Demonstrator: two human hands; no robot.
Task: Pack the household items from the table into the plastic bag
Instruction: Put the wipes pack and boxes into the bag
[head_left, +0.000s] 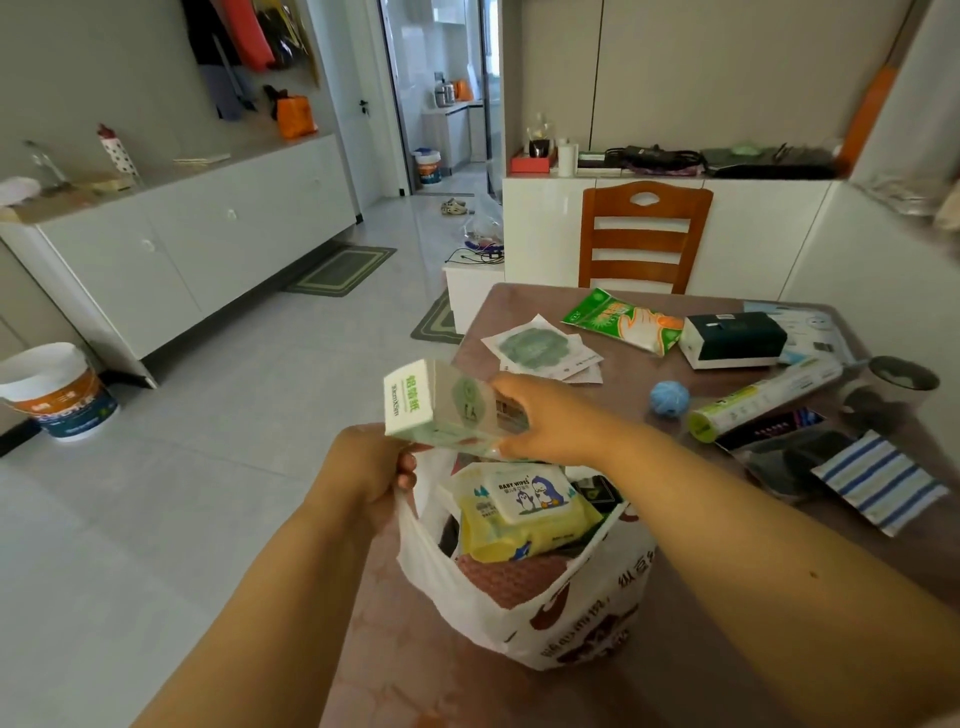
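Two forearms reach over the plastic bag (524, 603) on the surface (675, 649). Left hand (363, 467) pinches its handle; right hand (545, 421) clasps a green-white box (441, 405) above. Baby wipes (524, 509) crowd the opening, so the box may jam or slide out.

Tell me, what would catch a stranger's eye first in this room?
Probably the white and green box held by the right hand just above the plastic bag, whose handle the left hand grips. Next, the yellow baby wipes pack inside it, and the orange wooden chair behind the table.
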